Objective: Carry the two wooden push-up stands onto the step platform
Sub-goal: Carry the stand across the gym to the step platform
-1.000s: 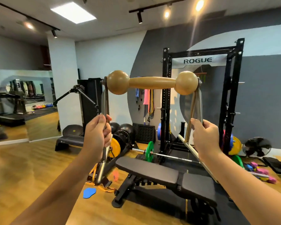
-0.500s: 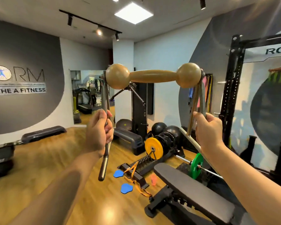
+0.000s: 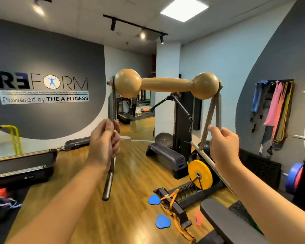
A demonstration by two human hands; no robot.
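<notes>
I hold a push-up stand [image 3: 165, 84] up in the air in front of me: a wooden bar with a ball at each end on grey metal legs. My left hand [image 3: 104, 140] is shut around its left legs, my right hand [image 3: 223, 147] around its right legs. A dark step platform [image 3: 167, 158] lies on the wooden floor ahead, below and between my hands. Another dark step platform [image 3: 77, 143] sits farther off by the grey wall. Only this one stand is in view.
A yellow weight plate [image 3: 199, 173] on a floor rack, blue sliding pads [image 3: 163, 223] and an orange strap lie ahead right. A black bench [image 3: 225, 224] is near right, a treadmill [image 3: 21, 166] on the left. Resistance bands [image 3: 275, 111] hang on the right wall.
My view has swung left, away from the squat rack toward the grey logo wall. The step platforms have come into view. Both hands keep the same grip on the stand.
</notes>
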